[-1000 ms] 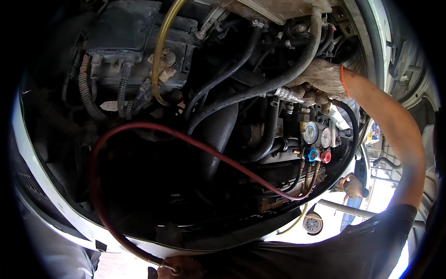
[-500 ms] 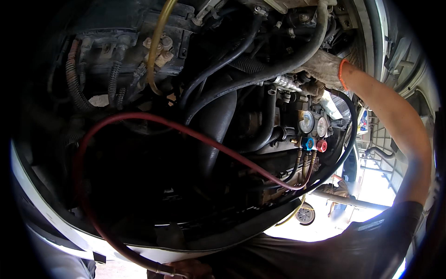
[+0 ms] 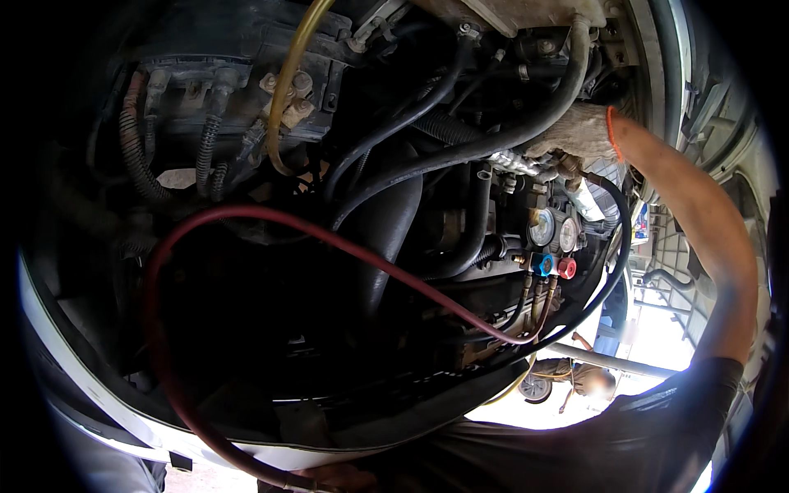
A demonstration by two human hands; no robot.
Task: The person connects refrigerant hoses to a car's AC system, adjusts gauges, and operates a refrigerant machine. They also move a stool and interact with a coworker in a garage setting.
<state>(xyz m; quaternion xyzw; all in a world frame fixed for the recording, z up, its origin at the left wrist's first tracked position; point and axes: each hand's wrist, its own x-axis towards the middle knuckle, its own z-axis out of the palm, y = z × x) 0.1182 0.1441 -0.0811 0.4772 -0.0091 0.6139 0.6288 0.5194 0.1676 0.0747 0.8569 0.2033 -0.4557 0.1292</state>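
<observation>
Across the open engine bay [image 3: 107, 403], the right hand [image 3: 571, 135], in a knitted glove with an orange cuff, curls its fingers around the end of a black hose [image 3: 626, 226] beside a silver pipe [image 3: 514, 162]; the exact grip is partly hidden. At the lower edge, the left hand [image 3: 341, 475], cut off by the frame and dim, grasps the fitted end of a red hose [image 3: 246, 211]. From that end the red hose loops up along the left, then crosses the bay to the gauge set [image 3: 554, 261], with its two dials, blue knob and red knob, below the glove. Upper left: a yellowish tube [image 3: 289, 90] hangs before a dark box [image 3: 205, 86]. Lower right, outside: another person [image 3: 585, 379] near a wheel [image 3: 537, 389].
</observation>
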